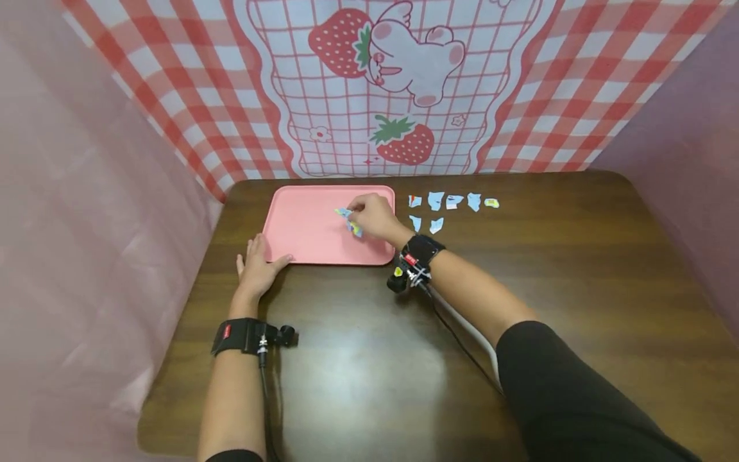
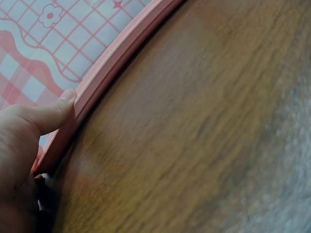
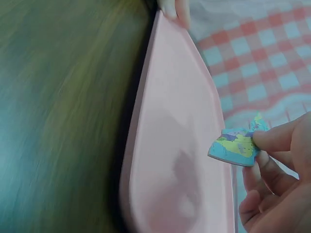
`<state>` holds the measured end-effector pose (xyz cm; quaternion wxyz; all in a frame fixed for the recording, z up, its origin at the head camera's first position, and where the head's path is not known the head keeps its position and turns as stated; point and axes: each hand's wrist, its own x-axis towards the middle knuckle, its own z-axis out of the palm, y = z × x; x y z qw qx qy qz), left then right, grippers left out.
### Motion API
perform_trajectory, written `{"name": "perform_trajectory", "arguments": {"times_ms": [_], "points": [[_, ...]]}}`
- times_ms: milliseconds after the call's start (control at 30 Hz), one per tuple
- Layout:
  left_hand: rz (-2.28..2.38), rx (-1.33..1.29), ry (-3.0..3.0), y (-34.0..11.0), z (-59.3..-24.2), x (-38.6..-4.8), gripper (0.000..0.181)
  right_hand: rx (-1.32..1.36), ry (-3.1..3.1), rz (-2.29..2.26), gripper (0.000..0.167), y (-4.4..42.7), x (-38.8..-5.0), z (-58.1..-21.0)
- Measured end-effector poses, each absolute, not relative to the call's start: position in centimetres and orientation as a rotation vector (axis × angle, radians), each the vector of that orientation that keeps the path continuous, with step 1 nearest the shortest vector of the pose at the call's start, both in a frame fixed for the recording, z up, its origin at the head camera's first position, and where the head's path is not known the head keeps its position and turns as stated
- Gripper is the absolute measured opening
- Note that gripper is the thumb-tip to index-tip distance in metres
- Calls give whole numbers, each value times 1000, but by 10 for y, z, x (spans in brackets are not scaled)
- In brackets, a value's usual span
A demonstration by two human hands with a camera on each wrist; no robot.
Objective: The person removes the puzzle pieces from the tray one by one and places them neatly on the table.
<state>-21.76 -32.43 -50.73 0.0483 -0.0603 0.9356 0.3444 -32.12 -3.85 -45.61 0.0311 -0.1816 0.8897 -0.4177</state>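
My right hand is over the right half of a pink tray. Between thumb and fingers it pinches a map puzzle piece, flat, with yellow, purple and blue print. A second printed part sticks up behind the thumb; whether it is a separate piece cannot be told. The held print appears raised above the tray floor, with a shadow below. At the tray's front left corner rests my left hand, fingers spread and fairly straight along the side, thumb against the front rim.
Several pale blue map pieces lie in two rows on the brown table, right of the tray. One yellowish piece ends the back row. Behind the table hangs a checked strawberry cloth. Cables trail from both wrist cameras.
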Motion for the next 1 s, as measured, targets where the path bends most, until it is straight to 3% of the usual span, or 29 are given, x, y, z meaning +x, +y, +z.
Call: {"name": "perform_trajectory", "arguments": {"times_ms": [533, 1000], "points": [[1021, -154, 2838, -326, -505, -219, 99, -142, 2631, -1578, 25, 89, -315, -462], [1022, -122, 2853, -326, -507, -218, 100, -11, 2805, -1366, 35, 168, -313, -477]]}}
